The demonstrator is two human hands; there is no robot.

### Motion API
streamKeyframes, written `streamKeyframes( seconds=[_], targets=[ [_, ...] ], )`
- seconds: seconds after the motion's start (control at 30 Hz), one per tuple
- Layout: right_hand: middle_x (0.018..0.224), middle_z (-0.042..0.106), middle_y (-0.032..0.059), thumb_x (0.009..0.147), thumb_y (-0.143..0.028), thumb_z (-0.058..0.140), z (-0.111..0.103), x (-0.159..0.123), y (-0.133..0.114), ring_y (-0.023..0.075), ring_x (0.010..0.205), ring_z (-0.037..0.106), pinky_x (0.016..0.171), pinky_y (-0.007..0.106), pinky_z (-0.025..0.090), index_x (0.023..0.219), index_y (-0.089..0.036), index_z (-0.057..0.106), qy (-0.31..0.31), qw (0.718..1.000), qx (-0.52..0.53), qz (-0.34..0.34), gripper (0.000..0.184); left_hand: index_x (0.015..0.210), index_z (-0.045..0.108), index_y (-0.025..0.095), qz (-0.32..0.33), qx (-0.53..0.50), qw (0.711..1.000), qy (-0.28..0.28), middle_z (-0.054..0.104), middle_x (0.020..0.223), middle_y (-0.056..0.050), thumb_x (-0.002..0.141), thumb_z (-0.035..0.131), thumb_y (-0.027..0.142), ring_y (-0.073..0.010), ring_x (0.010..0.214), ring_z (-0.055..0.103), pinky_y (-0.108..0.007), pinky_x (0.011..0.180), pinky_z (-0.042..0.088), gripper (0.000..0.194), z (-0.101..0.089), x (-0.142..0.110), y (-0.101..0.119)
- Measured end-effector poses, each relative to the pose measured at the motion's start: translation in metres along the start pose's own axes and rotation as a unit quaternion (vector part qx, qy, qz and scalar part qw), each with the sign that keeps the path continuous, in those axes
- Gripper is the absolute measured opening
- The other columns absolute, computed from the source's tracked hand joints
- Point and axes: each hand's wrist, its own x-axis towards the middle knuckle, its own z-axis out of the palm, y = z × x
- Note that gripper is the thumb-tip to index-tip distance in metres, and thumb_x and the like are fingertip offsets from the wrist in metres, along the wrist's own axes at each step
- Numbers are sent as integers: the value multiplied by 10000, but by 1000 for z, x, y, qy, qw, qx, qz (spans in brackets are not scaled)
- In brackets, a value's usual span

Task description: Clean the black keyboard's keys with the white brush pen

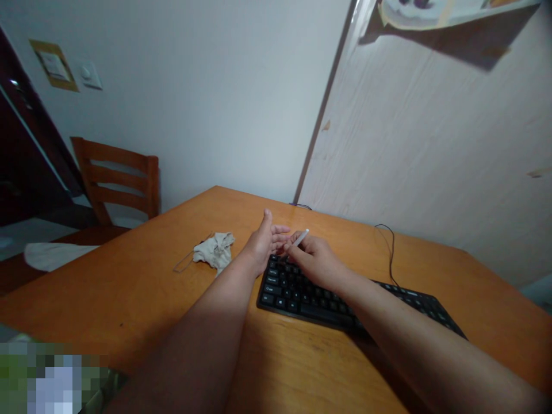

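A black keyboard (302, 296) lies on the orange wooden table (142, 299). My right hand (317, 259) hovers over the keyboard's far left corner, its fingers pinched on a thin white stick (301, 237) that points up and away. My left hand (264, 241) is held just left of it with thumb raised and fingers stretched toward the stick's lower end, touching or nearly touching the right fingertips. It holds nothing. Both forearms reach in from the bottom edge.
A crumpled beige cloth (215, 250) with a wire loop (183, 263) lies left of my hands. The keyboard's black cable (390, 247) runs to the wall. A wooden chair (118, 181) stands beyond the table's left end. A white cloth (54, 253) lies at far left.
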Motion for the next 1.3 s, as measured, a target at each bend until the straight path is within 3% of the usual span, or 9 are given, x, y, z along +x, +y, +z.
streamKeyframes(
  seconds=[0.17,0.3,0.5,0.73,1.03,1.17,1.3],
  targets=[
    [748,700,20,927,-336,552,3,2,6,160,669,613,631,275,441,830,-189,625,31,997,67,17,191,1067,697,149,-10,-7,1000,-3,742,1042,-162,796,273,950,-269,872,679,-332,664,462,945,1,0,0],
    [695,682,13,935,-361,543,0,4,10,157,617,597,599,274,431,824,-189,614,29,997,58,39,217,1114,682,132,-12,-11,1000,-11,737,1095,-177,818,249,934,-256,843,675,-338,686,472,958,1,-1,0],
    [771,711,28,938,-371,555,-2,7,14,177,714,648,676,291,472,854,-199,623,73,997,11,22,204,1083,700,141,-9,-8,1000,-8,745,1109,-179,821,245,932,-280,950,686,-346,751,488,950,2,-2,2],
    [734,689,19,938,-348,550,-3,-3,3,166,681,620,653,286,449,789,-190,649,13,1000,19,3,238,1040,708,151,-12,-13,1000,4,743,1049,-171,796,263,950,-276,901,684,-350,716,487,946,2,-2,1],
    [773,717,31,949,-349,551,-3,4,9,179,695,641,660,293,451,859,-199,634,62,998,-17,20,194,1028,711,148,-11,-12,1000,-2,743,1093,-183,796,256,951,-291,940,686,-363,754,501,952,2,-1,1],
    [813,712,34,961,-352,540,2,2,2,177,751,642,697,291,454,838,-199,637,21,1000,-12,-14,219,1051,714,151,-6,-16,1000,-5,754,1061,-171,801,259,947,-283,938,692,-349,741,495,950,1,-1,1],
    [735,675,13,962,-339,531,4,3,-2,162,683,600,658,284,434,785,-196,619,-8,999,5,-31,244,1087,707,151,-16,-17,1000,-2,749,1038,-166,800,246,947,-279,892,697,-331,646,485,963,0,-1,3]
  ],
)
